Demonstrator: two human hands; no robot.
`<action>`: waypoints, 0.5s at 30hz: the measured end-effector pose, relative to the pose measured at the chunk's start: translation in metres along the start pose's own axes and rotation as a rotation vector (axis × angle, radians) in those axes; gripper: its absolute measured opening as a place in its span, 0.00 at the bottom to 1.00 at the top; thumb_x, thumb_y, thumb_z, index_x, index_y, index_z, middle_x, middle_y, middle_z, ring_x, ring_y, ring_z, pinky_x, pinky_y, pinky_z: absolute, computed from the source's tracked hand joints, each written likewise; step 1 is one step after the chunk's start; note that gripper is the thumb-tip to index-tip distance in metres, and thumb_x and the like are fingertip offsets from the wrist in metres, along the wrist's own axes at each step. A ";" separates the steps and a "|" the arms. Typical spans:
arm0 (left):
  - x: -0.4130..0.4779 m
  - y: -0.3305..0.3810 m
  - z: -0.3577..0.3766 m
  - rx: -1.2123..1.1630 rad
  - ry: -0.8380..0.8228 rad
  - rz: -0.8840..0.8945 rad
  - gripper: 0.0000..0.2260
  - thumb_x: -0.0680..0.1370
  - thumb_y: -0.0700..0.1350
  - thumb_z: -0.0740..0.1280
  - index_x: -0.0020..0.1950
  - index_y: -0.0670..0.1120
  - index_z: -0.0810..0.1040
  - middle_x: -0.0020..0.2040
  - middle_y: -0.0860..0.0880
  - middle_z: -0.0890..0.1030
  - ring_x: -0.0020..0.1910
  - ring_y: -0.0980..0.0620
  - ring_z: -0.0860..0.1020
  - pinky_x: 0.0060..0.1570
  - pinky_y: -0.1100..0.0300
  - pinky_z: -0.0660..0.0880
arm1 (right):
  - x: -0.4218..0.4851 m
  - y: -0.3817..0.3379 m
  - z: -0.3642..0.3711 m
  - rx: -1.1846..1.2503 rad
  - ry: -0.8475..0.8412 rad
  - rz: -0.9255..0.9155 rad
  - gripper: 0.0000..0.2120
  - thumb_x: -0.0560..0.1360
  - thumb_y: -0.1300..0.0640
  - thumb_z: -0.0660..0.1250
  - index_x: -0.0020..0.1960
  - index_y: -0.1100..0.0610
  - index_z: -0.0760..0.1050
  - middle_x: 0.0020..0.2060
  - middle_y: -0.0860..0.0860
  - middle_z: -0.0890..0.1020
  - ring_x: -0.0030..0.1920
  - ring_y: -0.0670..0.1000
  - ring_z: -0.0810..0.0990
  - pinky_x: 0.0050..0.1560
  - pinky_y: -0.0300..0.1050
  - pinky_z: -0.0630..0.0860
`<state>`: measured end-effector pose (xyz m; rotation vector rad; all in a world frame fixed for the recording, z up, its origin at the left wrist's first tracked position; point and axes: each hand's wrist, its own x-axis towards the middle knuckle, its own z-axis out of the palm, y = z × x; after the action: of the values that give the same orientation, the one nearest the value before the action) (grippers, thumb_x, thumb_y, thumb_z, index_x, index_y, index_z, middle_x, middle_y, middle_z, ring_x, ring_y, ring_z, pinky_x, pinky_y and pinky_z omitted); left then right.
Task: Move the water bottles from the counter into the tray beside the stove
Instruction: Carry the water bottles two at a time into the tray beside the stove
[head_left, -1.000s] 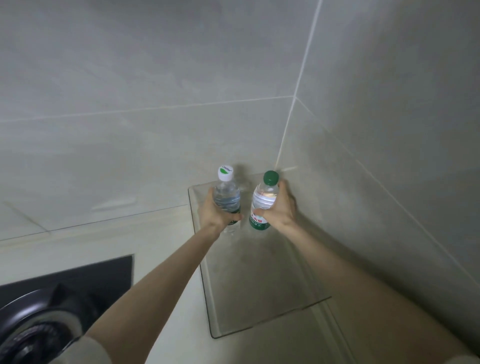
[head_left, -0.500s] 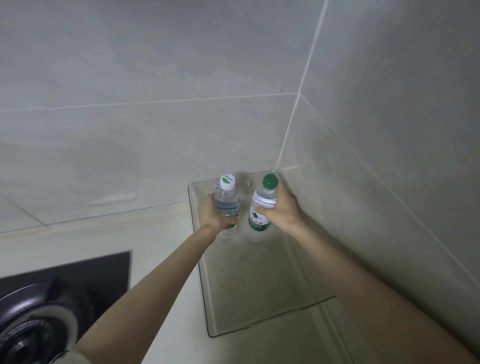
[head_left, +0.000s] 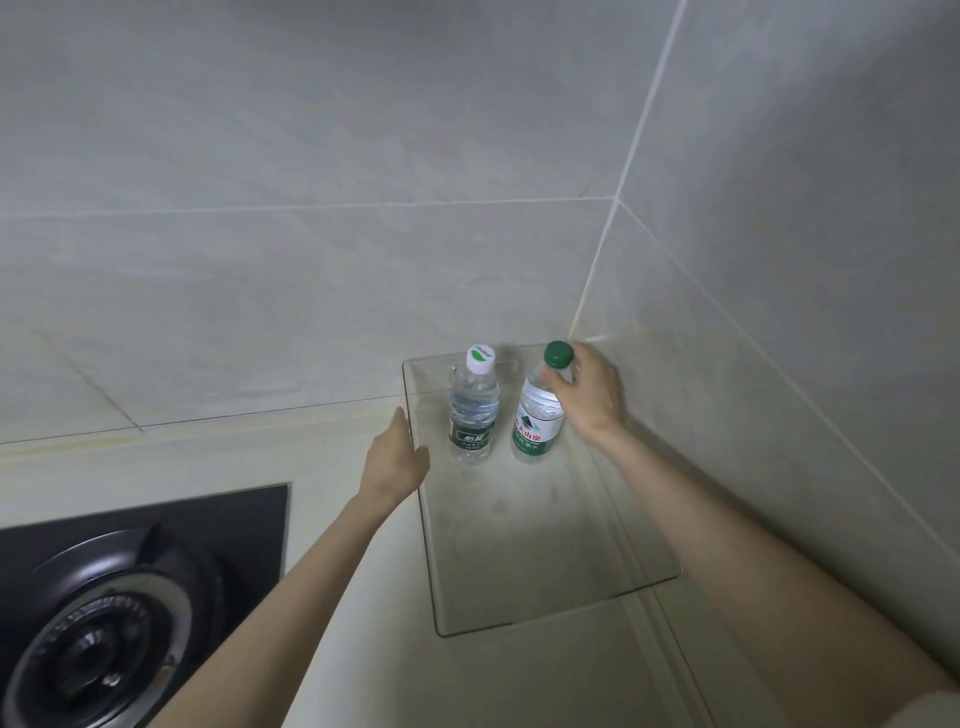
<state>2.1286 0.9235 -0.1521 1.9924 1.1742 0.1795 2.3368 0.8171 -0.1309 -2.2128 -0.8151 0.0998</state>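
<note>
Placement step, near its end. The left hand (head_left: 395, 462) has its fingers (head_left: 401, 423) straight and released, holding nothing. They lie along the left rim of the clear tray (head_left: 519, 597). The right hand (head_left: 589, 397) has its thumb across a bottle's neck and its fingers curled loosely behind the cap (whether they grip it or merely lie close cannot be told).

Both water bottles stand upright at the tray's far end, side by side and just apart. The white-capped bottle (head_left: 472, 415) is just right of the left fingers, not touching them, and the green-capped bottle (head_left: 535, 426) is directly at the right fingers. The stove (head_left: 104, 597) sits well to the left of the left fingers, on the same pale surface (head_left: 337, 452).

Judged next move: lift the right fingers straight off the neck without tipping the bottle, then draw both hands clear. No further bottles are in view.
</note>
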 end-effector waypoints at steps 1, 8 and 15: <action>0.000 -0.002 0.000 -0.033 0.004 0.020 0.20 0.75 0.35 0.60 0.68 0.40 0.67 0.58 0.40 0.78 0.60 0.38 0.74 0.51 0.55 0.70 | 0.002 -0.001 0.001 0.000 0.004 0.002 0.13 0.72 0.50 0.70 0.53 0.55 0.78 0.49 0.54 0.82 0.51 0.58 0.79 0.48 0.46 0.71; 0.000 -0.011 -0.005 -0.203 -0.090 0.093 0.27 0.74 0.31 0.56 0.72 0.49 0.67 0.58 0.48 0.79 0.55 0.49 0.74 0.61 0.62 0.68 | 0.022 -0.006 0.003 -0.024 0.017 0.015 0.15 0.73 0.53 0.70 0.58 0.57 0.77 0.53 0.56 0.82 0.55 0.59 0.78 0.50 0.45 0.70; 0.005 -0.015 -0.004 -0.234 -0.096 0.096 0.27 0.76 0.32 0.56 0.74 0.49 0.64 0.62 0.45 0.78 0.63 0.39 0.73 0.62 0.59 0.69 | 0.035 -0.005 0.004 0.081 0.002 0.047 0.13 0.72 0.56 0.71 0.54 0.57 0.77 0.51 0.55 0.82 0.49 0.56 0.79 0.50 0.47 0.73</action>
<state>2.1194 0.9334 -0.1616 1.8315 0.9517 0.2554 2.3605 0.8427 -0.1239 -2.1555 -0.7453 0.1515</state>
